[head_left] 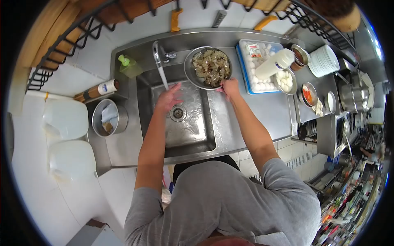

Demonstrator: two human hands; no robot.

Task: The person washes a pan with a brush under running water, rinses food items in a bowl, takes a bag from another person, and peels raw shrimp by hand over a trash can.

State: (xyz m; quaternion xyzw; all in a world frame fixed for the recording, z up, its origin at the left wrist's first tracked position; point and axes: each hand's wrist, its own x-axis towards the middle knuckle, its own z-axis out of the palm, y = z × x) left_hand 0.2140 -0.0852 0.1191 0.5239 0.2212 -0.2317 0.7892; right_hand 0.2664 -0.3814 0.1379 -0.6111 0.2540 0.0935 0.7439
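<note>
A round metal bowl (188, 71) filled with raw shrimp (211, 67) sits over the sink's far right corner. My right hand (230, 89) grips its near right rim, thumb and fingers closed on the edge. Beneath the tap (156, 51), my left hand (169, 98) is held out with fingers apart and nothing in them. Its fingertips are right at the stream of water (163, 76). Below the hand lies the drain (178, 113) of the steel sink (184, 141), whose floor is wet.
On the right counter stand a blue-edged egg container (251, 71), a white squeeze bottle (273, 65), a bowl of peeled eggs (285, 81) and stacked plates (323, 60). To the left are a green soap bottle (129, 67), a metal pot (98, 119) and white jugs (65, 119).
</note>
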